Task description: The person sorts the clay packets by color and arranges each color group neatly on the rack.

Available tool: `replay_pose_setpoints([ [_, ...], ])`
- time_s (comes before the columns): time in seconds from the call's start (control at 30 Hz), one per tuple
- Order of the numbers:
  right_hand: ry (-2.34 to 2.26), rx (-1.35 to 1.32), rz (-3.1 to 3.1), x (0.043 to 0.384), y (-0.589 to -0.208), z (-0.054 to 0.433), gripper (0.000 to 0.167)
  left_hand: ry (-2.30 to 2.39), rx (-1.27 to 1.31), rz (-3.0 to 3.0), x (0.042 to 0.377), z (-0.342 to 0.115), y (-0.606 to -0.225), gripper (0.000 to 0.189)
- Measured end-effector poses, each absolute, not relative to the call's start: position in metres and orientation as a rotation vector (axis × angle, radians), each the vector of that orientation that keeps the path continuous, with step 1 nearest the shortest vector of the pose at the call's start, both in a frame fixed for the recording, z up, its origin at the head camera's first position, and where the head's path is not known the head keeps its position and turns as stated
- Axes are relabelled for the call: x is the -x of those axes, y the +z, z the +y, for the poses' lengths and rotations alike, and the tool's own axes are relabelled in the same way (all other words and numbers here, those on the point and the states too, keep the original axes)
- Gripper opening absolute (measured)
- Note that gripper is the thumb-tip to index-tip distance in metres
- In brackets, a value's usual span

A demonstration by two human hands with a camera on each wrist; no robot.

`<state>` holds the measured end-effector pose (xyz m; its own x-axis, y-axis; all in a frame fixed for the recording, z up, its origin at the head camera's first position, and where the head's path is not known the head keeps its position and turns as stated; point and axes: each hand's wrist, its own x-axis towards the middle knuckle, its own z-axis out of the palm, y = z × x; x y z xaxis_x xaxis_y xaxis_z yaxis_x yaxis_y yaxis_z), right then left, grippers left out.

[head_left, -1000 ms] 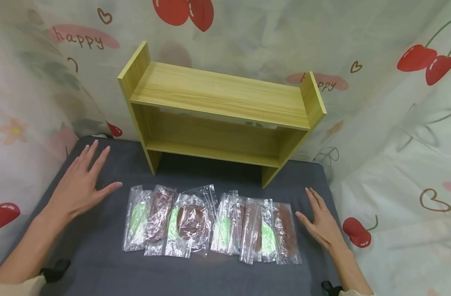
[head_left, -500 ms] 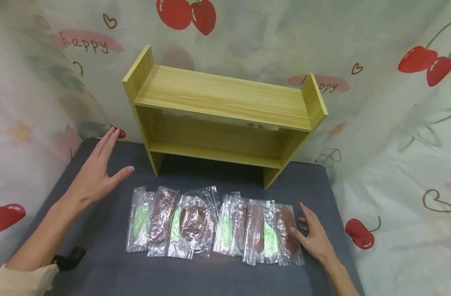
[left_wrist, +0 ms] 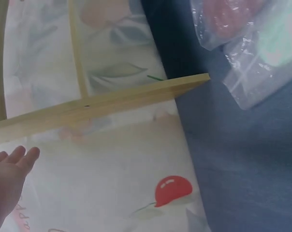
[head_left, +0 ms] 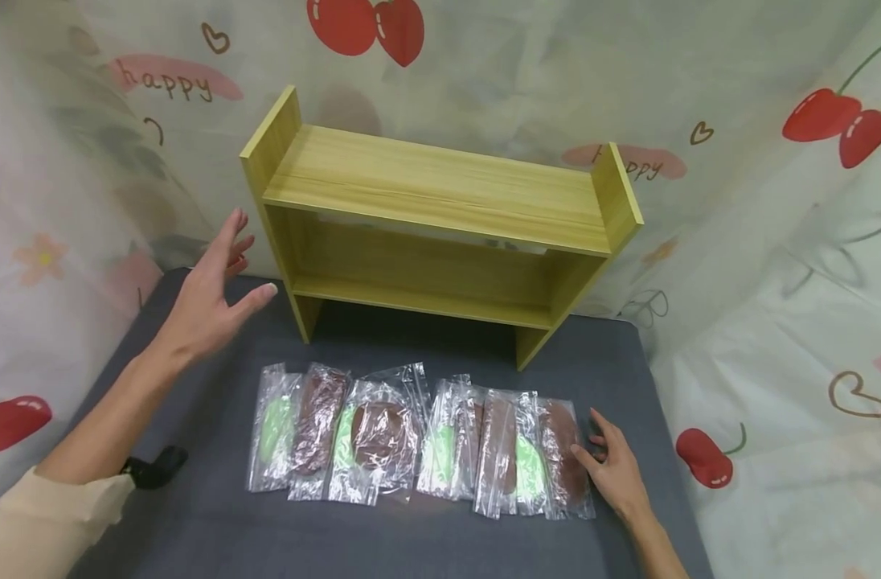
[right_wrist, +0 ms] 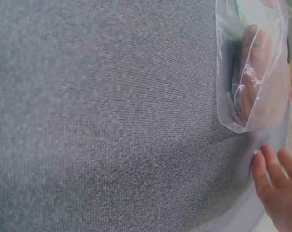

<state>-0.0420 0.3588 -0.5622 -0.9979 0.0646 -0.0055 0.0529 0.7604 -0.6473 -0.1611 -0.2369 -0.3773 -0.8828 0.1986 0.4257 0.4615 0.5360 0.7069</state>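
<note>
My left hand [head_left: 207, 310] hovers beside the left side panel of a light wooden shelf [head_left: 440, 186], its fingers extended and thumb apart, holding nothing. In the left wrist view the fingers of that hand [left_wrist: 9, 176] show near a wooden panel [left_wrist: 102, 104]. Beside the rightmost bag, a clear zip bag with a flat brown piece [head_left: 565, 458], is my right hand [head_left: 617, 474], fingers loosely bent, thumb near the bag's edge. The right wrist view has this hand [right_wrist: 279, 188] just apart from the clear bag [right_wrist: 252, 82].
Several clear bags lie in a row on the dark cloth-covered table [head_left: 411, 539], some holding green pieces [head_left: 276, 426], others brown, such as a round one [head_left: 378, 434]. The two-tier shelf stands behind them. A printed curtain [head_left: 469, 72] surrounds the back and sides.
My left hand has moved up and right, toward the shelf's left panel. My right hand has come leftward to the rightmost bag's edge. The bags and shelf have stayed put.
</note>
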Motion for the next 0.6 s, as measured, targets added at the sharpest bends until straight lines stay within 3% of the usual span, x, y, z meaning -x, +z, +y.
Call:
replay_pose_setpoints([
  [0.33, 1.11, 0.175, -2.97, 0.042, -0.56, 0.359, 0.069, -1.405, 0.584, -2.445, 0.156, -0.215, -0.345, 0.088],
  [0.6, 1.208, 0.271, -2.985, 0.045, -0.562, 0.355, 0.071, -1.459, 0.576, -2.436, 0.183, -0.219, -0.352, 0.091],
])
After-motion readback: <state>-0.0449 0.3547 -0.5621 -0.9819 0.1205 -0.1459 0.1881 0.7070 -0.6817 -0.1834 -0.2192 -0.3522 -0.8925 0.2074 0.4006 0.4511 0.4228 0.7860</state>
